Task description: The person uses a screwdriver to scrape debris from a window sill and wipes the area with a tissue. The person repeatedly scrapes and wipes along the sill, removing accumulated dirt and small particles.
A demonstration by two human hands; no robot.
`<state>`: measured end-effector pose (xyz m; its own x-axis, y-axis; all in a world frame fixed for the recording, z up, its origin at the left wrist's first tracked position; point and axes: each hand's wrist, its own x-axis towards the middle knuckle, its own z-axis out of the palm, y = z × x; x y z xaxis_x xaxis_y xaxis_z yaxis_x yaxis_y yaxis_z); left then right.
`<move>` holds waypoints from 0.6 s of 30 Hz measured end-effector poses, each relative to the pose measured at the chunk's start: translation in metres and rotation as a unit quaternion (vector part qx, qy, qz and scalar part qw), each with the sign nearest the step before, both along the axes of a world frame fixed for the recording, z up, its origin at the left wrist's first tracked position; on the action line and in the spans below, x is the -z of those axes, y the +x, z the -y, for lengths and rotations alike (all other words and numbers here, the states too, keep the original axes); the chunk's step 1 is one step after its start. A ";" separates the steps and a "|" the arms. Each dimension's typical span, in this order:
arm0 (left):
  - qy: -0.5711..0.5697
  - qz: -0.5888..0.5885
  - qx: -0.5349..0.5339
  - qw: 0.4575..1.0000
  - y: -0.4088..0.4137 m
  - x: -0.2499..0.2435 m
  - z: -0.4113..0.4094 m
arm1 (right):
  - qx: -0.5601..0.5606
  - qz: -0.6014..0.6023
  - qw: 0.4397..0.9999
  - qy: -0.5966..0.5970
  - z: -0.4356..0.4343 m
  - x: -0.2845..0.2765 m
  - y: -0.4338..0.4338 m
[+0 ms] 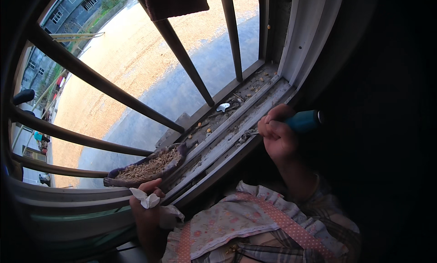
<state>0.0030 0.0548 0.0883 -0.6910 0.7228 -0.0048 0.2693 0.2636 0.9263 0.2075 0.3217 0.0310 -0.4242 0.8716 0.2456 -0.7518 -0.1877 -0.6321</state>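
Note:
My right hand (280,133) is closed around a tool with a teal handle (303,121). The tool's thin end reaches the window track, where a clump of grey debris (245,136) lies at its tip. My left hand (146,201), at lower left, holds crumpled white tissue (149,199). Just beyond its fingers, a dark cloth (117,183) lies on the sill with a heap of husk-like grains (150,166) on it. Dirt, yellow kernels (209,130) and a white scrap (223,107) lie scattered along the sill.
Dark metal window bars (191,63) stand just beyond the sill. A dark cloth (174,3) hangs on them at the top. The pale window frame (300,41) rises at the right. Outside, yellow grain (136,65) is spread over the ground, with a person (41,137) far off at left.

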 end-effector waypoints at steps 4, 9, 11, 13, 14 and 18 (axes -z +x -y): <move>-0.012 -0.020 0.013 1.000 -0.004 0.021 0.009 | -0.121 -0.052 0.983 -0.132 0.034 0.016 -0.035; -0.012 -0.093 0.026 0.995 -0.005 0.042 0.007 | -0.160 -0.029 0.985 -0.053 0.036 0.004 -0.041; -0.004 -0.143 0.020 0.990 -0.004 0.049 0.007 | -0.101 -0.045 0.994 -0.026 0.014 -0.004 -0.026; -0.005 -0.131 -0.002 0.991 -0.003 0.056 0.008 | -0.053 -0.021 0.998 0.018 -0.004 -0.015 -0.006; 0.005 -0.131 -0.009 0.991 -0.005 0.063 0.012 | -0.040 -0.013 0.999 0.032 -0.009 -0.018 0.002; 0.041 -0.190 -0.011 0.981 -0.002 0.066 0.011 | -0.026 -0.007 0.997 0.079 -0.008 -0.031 0.014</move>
<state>0.0008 0.0439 0.0226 -0.6474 0.6945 0.3140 0.5938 0.2014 0.7790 0.2210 0.3302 0.0622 -0.4636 0.7985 0.3840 -0.7523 -0.1256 -0.6468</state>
